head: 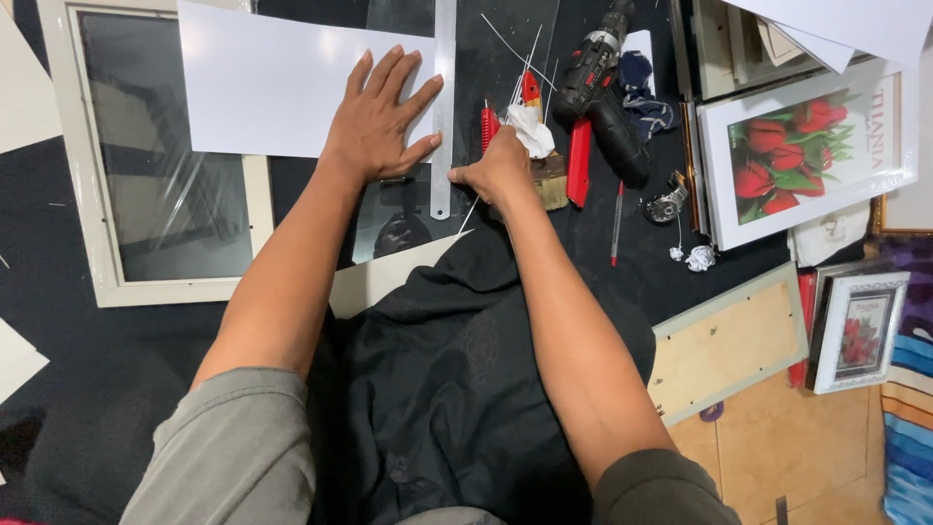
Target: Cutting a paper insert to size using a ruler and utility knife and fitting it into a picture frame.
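My left hand (377, 119) lies flat, fingers spread, on a white sheet (272, 83) and on the left edge of a long metal ruler (444, 107). The ruler runs away from me over a pane of glass (496, 58) on the dark floor covering. My right hand (502, 170) is closed just right of the ruler's near end, apparently gripping a small cutting tool that the fingers hide. A crumpled white tissue (531, 128) sits just beyond that hand.
A white picture frame with glass (92, 194) lies at left. A black cordless drill (607, 92), red-handled tools (580, 160) and a pen (616, 224) lie at right. Further right are framed tulip pictures (807, 146) and a frame lying face down (729, 340).
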